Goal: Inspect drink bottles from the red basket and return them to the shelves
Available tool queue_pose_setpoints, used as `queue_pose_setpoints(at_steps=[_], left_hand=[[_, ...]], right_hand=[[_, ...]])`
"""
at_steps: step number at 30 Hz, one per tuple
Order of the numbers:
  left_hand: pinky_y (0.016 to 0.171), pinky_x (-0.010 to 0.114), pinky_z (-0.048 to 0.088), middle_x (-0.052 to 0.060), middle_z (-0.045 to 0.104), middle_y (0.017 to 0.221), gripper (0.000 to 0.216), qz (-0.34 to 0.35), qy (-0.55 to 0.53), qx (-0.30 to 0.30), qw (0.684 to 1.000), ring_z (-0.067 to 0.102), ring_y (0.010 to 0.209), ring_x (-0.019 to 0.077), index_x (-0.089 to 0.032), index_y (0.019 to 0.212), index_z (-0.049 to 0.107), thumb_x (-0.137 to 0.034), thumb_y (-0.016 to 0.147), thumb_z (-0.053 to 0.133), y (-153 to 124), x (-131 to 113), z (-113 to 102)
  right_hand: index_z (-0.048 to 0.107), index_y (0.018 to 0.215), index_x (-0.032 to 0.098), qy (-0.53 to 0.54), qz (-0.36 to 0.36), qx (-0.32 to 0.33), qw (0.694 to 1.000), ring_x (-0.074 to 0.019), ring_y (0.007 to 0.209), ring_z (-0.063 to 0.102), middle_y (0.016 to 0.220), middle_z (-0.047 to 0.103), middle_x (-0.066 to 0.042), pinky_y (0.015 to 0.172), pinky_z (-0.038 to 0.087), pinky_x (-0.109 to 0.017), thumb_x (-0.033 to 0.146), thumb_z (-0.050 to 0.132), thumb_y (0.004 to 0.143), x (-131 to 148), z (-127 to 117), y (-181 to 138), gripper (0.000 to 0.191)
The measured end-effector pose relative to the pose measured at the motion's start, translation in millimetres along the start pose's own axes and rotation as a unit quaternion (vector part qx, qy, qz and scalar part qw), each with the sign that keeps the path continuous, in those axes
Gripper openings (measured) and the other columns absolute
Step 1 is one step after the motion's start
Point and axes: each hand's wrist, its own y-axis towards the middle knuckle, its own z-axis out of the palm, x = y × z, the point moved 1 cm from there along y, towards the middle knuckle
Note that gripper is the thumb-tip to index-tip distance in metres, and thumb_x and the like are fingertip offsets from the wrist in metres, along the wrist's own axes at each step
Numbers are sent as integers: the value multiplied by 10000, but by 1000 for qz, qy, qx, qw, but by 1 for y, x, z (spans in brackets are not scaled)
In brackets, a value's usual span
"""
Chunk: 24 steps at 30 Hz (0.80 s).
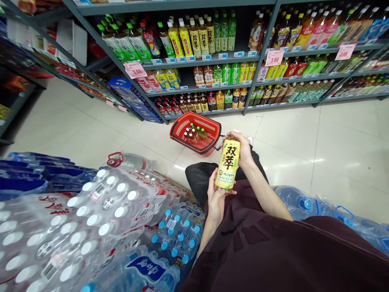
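A yellow-labelled drink bottle (227, 164) is held in front of my dark shirt, its printed label facing up toward me. My left hand (215, 205) grips it around the base, fingers closed on the lower edge. Around its upper end my right hand (241, 148) is wrapped, with the cap mostly hidden by the fingers. Just beyond the bottle, a red shopping basket (196, 132) rests on the floor. Inside the basket stand several small drink bottles (194, 133), some with white caps and some with green.
Shelves of bottled drinks (200, 38) stand ahead, with pink price tags (274, 58) on their edges. Shrink-wrapped packs of white-capped bottles (91, 211) and blue-capped bottles (178, 231) are stacked at left. Large water jugs (306, 205) stand at right on the tiled floor (288, 150).
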Motion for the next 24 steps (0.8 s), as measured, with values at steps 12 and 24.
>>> queue_pose_setpoints(at_steps=[12, 24], left_hand=[[635, 285, 597, 124, 572, 1376, 802, 2, 7, -24, 1000, 702, 983, 252, -282, 1473, 424, -248, 730, 721, -1, -1, -1], [589, 257, 571, 113, 607, 1284, 720, -12, 14, -86, 996, 730, 975, 266, -259, 1330, 429, -251, 682, 742, 3, 1, -1]], right_hand=[[684, 827, 160, -21, -37, 2, 999, -192, 607, 699, 791, 735, -45, 590, 604, -320, 414, 776, 756, -5, 4, -2, 280], [702, 753, 147, -35, -89, -47, 994, -186, 554, 671, 756, 734, -59, 530, 579, -316, 372, 798, 745, -6, 11, -9, 245]])
